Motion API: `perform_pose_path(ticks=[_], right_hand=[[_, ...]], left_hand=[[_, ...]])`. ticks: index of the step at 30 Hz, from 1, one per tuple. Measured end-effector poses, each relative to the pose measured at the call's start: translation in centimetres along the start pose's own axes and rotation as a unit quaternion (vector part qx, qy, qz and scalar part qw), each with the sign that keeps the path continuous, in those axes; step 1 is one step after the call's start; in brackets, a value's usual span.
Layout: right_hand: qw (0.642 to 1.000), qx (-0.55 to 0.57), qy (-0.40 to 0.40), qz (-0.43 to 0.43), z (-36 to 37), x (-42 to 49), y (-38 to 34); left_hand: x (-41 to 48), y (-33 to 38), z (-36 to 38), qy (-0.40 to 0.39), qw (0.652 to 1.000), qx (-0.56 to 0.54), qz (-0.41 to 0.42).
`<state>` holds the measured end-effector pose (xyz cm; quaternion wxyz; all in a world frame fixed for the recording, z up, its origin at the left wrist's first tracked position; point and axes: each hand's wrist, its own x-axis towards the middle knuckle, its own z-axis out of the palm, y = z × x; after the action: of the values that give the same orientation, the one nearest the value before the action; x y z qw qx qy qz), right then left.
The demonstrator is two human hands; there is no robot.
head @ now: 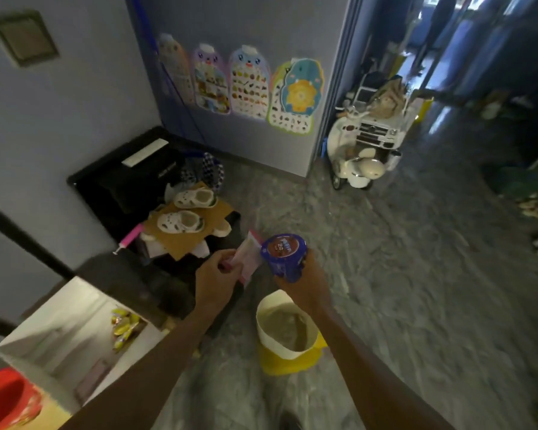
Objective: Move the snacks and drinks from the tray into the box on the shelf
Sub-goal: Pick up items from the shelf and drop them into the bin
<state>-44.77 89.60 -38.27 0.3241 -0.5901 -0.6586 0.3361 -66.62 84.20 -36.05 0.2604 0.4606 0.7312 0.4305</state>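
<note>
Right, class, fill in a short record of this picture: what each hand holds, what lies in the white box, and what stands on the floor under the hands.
left hand: pinches a pink and white packet
right hand: grips a blue tub, lid towards the camera
white box: open, lower left, yellow-wrapped snacks inside
floor under the hands: yellow bucket with a pale liner
stage: packet and tub not yet in the box

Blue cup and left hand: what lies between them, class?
A pink-and-white packet, held by the left hand, beside the blue cup in the right hand; head view.
</note>
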Motion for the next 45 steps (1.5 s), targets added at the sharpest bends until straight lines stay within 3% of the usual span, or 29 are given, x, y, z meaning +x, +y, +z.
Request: perform_pose_path(ticks=[7,17,23,33,38,42,45], right_hand=[[0.996,0.004,-0.003,0.092,-1.1,1.4,12.5],[0.98,-0.057,-0.031,0.189,7.6,0.9,28.3],[0.964,-0.095,-0.076,0.237,12.0,0.1,34.0],[0.952,-0.18,-0.113,0.222,10.8,-0.5,31.8],[0.947,-0.23,-0.138,0.176,8.1,0.0,28.1],[0.948,-0.262,-0.118,0.139,5.3,0.9,23.5],[0.953,-0.258,-0.091,0.132,2.5,2.5,18.5]], left_hand=[[-0.5,-2.0,11.4,-0.05,0.997,0.017,-0.047],[1.8,-17.1,23.7,-0.135,0.975,0.114,-0.134],[1.0,-22.6,27.8,-0.146,0.971,0.133,-0.137],[0.8,-21.2,25.4,-0.202,0.956,0.166,-0.134],[1.0,-18.6,22.2,-0.227,0.948,0.216,-0.06],[0.9,-15.9,19.5,-0.184,0.941,0.277,0.054],[1.7,-12.7,16.9,-0.16,0.942,0.281,0.087]])
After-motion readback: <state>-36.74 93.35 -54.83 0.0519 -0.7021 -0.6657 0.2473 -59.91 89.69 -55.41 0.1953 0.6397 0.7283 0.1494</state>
